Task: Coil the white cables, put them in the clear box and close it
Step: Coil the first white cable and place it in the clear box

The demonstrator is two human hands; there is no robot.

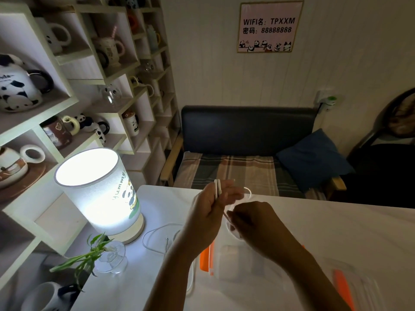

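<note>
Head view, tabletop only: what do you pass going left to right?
Glass vase with green plant → lit lamp → loose white cable → left hand → right hand → box lid with orange latch.

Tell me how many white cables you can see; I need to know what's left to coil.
2: one cable held up between the left hand and right hand, one loose cable on the table by the lamp. Arms may hide more.
</note>
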